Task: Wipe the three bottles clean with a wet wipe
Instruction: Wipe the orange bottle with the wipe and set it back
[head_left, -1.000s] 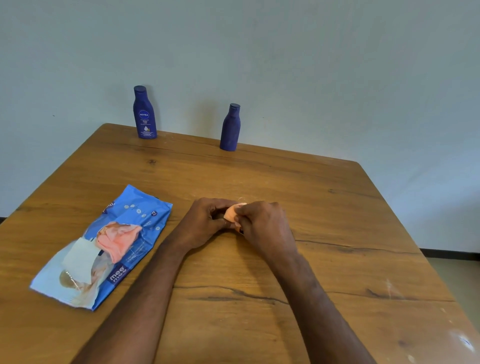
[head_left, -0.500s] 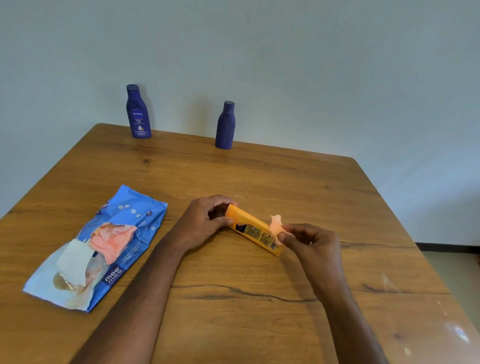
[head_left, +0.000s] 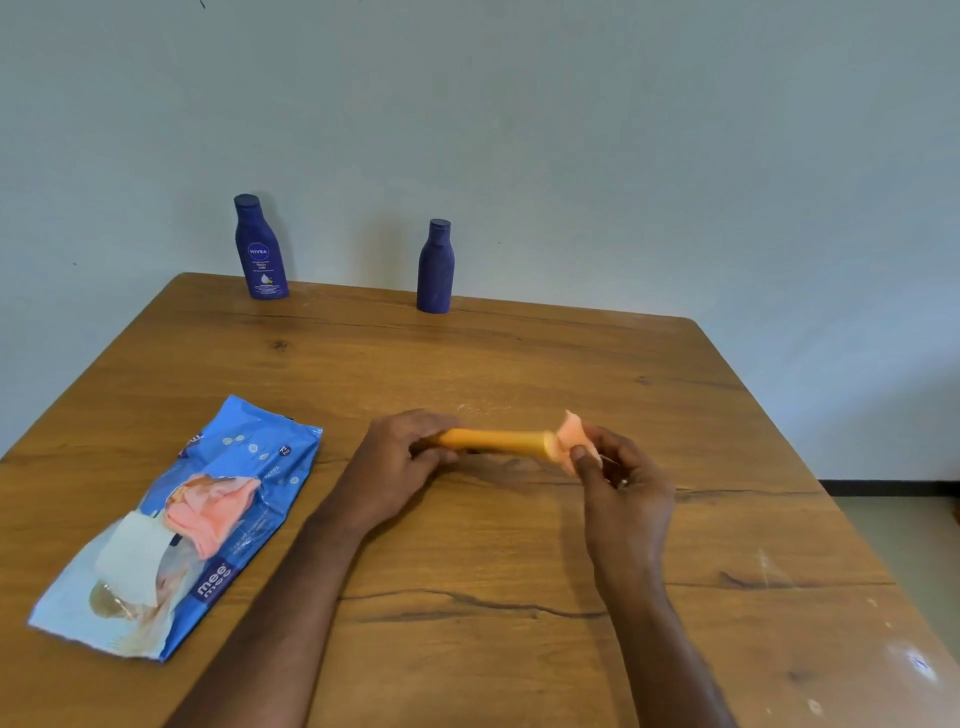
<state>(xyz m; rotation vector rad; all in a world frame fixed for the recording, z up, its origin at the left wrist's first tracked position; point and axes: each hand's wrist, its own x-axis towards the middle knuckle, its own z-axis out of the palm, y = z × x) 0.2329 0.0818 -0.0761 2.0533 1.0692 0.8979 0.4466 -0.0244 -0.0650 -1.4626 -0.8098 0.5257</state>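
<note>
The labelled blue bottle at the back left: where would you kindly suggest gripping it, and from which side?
Probably the waist of the labelled blue bottle, approached from the front. It stands upright near the table's far edge by the wall, narrowing toward its cap.

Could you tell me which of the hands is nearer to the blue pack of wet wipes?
Left. The left hand grips the orange bottle's end just right of the wipes pack; the right hand holds a pink wipe at the bottle's far end.
</note>
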